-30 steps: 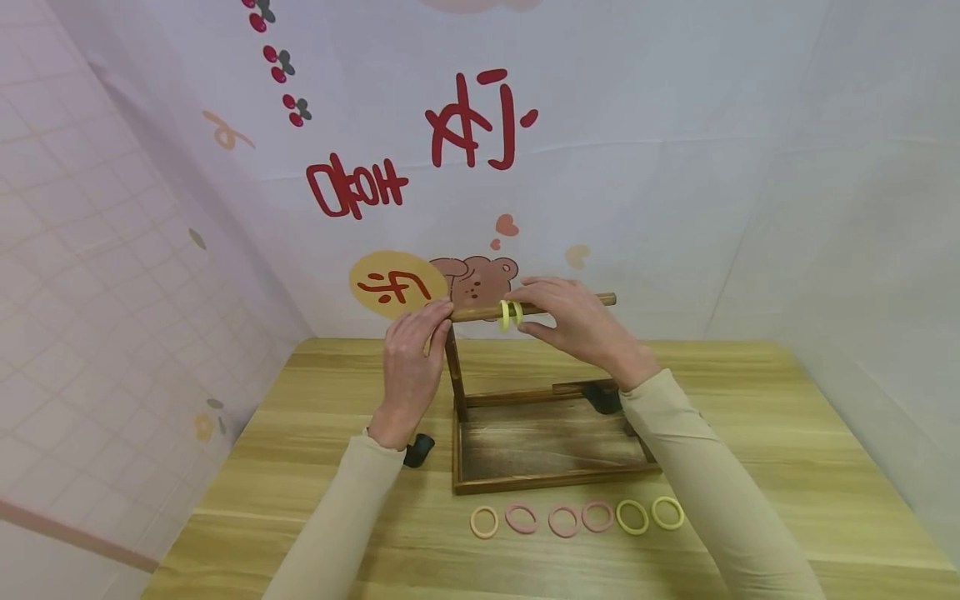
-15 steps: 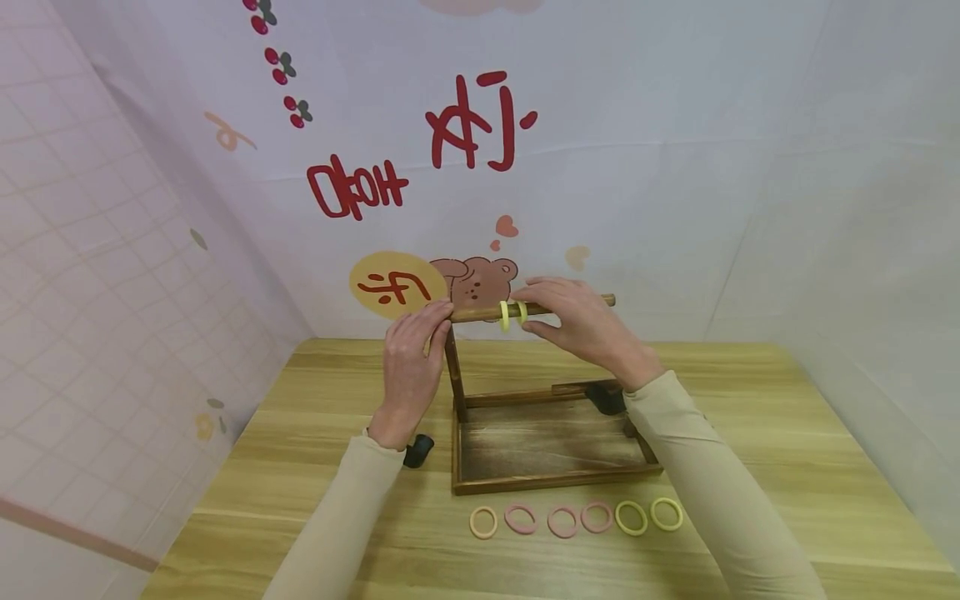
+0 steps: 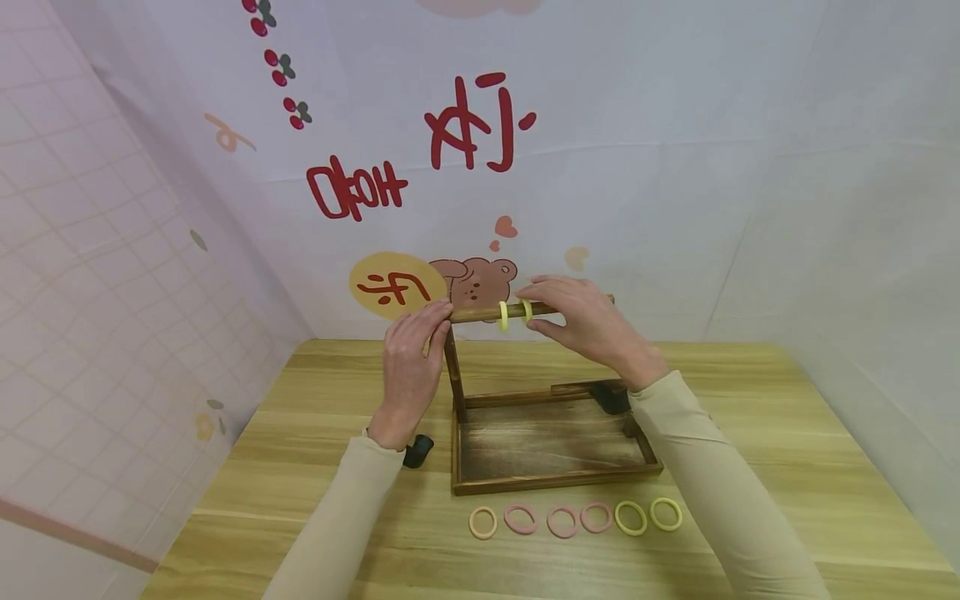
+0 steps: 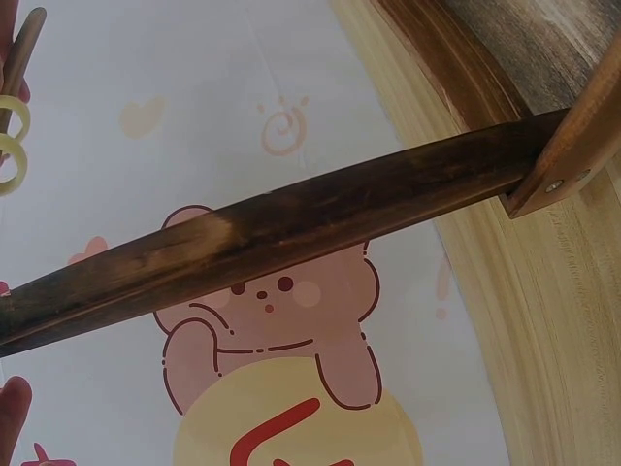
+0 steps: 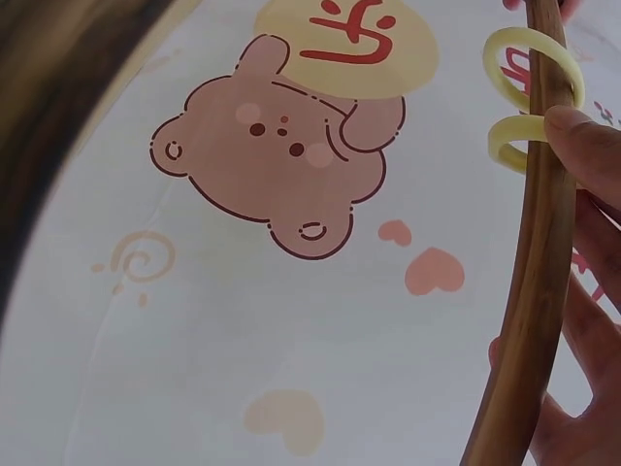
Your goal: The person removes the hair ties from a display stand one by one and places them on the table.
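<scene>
A wooden stand has an upright post [image 3: 454, 371] and a long bar [image 3: 477, 315] across its top. My left hand [image 3: 412, 362] holds the bar's left end where it meets the post. Two yellow rings hang on the bar: the left ring [image 3: 503, 317] hangs free, with a gap between it and the right ring [image 3: 527, 312]. My right hand [image 3: 581, 321] pinches that right ring between thumb and fingers. In the right wrist view the thumb [image 5: 587, 146] lies against this ring [image 5: 514, 141], with other fingers behind the bar [image 5: 545, 262].
Below the bar lies the stand's tray-like base [image 3: 555, 482]. On the table [image 3: 315, 517] in front of it, an orange ring [image 3: 483, 522], several pink rings [image 3: 520, 519] and two more yellow rings [image 3: 631, 517] lie in a row. A printed cloth [image 3: 637, 167] hangs behind.
My right hand has slid the right yellow ring a little rightward along the bar, widening the gap to the left ring. The left hand stays in place.
</scene>
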Demonstrator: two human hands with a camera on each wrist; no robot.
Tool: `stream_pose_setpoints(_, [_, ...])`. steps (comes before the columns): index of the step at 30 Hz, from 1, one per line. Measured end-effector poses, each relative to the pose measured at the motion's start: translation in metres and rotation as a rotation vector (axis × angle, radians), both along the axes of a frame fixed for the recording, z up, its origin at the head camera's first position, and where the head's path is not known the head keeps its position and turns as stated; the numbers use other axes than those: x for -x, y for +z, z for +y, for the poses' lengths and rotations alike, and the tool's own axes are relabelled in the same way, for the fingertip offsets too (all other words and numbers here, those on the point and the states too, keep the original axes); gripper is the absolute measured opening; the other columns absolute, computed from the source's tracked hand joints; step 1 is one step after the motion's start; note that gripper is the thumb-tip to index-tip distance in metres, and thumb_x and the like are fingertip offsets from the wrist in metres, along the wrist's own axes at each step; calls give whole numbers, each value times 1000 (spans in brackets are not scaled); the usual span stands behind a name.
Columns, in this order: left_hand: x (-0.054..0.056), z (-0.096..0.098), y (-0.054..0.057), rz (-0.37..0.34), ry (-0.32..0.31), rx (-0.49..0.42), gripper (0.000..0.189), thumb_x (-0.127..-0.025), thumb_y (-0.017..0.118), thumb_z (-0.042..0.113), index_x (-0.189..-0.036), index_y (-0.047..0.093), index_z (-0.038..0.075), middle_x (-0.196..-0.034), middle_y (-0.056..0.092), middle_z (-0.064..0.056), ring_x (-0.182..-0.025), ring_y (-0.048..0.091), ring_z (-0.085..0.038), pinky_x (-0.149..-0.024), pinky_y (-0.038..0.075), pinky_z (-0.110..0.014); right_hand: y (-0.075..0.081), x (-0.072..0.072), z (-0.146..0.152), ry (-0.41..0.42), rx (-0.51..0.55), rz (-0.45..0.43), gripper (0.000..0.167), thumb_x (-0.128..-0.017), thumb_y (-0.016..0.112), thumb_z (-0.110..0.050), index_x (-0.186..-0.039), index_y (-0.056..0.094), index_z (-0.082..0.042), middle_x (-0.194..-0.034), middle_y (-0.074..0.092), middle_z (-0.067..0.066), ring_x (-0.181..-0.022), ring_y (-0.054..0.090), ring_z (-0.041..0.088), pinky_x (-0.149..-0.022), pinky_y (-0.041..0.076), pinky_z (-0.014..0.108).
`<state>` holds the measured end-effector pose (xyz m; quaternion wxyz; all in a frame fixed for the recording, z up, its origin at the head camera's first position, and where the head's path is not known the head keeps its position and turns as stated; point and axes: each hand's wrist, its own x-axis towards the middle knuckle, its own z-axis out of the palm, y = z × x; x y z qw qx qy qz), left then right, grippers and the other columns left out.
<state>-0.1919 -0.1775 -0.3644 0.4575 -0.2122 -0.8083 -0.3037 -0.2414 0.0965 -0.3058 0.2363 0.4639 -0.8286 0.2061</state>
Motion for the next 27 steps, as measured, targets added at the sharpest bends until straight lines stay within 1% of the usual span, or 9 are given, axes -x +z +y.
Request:
stream_pose_setpoints(8, [0,1,1,13,-2,-3,24,-100,68,8,-123,75,3,-126,73,-11,-112,70,-31,-103,47,-57,0,-2,3,-36,-6,-11,44,-89,84,-14,-130,70,-6,-131,70,12,-131,59,32,-106,45,56])
stream_pose_setpoints(16, [1,1,0,26,-2,-13,25,-97,72,6,-121,75,2,-124,74,-11,-110,71,-32,-99,48,-61,-1,0,7,-27,-6,-3,42,-89,83,-12,-129,70,-6,-127,72,10,-130,60,32,-106,46,54])
stream_pose_setpoints(27, [0,2,0,25,6,-11,25,-97,72,5,-122,75,3,-125,74,-10,-111,71,-31,-101,48,-56,1,-2,11,-43,-7,-17,42,-89,83,-11,-129,71,-6,-126,72,10,-127,61,31,-105,46,54])
